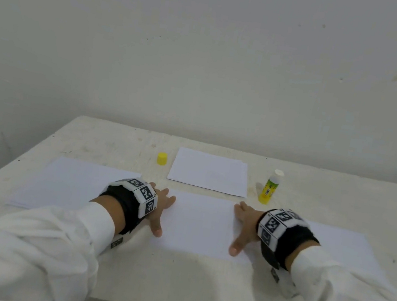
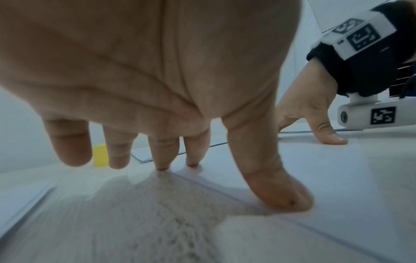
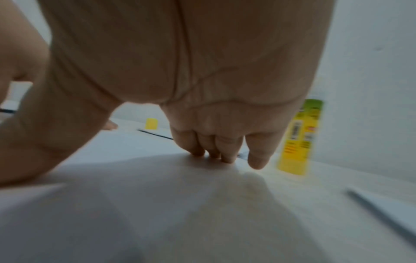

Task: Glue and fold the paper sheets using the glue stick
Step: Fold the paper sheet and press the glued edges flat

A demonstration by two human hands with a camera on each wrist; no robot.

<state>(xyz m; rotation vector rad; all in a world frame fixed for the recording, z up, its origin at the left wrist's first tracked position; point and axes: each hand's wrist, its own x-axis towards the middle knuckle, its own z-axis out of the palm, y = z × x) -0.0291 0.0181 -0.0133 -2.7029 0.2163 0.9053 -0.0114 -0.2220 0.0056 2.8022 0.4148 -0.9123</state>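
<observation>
The left hand [image 1: 159,209] and the right hand [image 1: 243,228] are both lying spread on the folded sheet [image 1: 200,224] at the near middle of the table [image 1: 105,144] — fingers straight, thumbs stretched toward the near edge, gripping nothing. The left one is pressing the sheet's left edge, the right one its right edge. In the left wrist view the thumb and the two fingertips [image 2: 163,160] nearest it are touching the paper, while the outer fingers are hanging just above the tabletop.

The glue stick [image 1: 269,186] is standing upright and uncapped just beyond the right hand, apart from it. Its yellow cap [image 1: 162,158] is sitting at the far left of a small paper stack [image 1: 209,172] lying between the two. A wide sheet [image 1: 66,182] is lying at the left under the left wrist — another sheet [image 1: 342,246] is lying at the right.
</observation>
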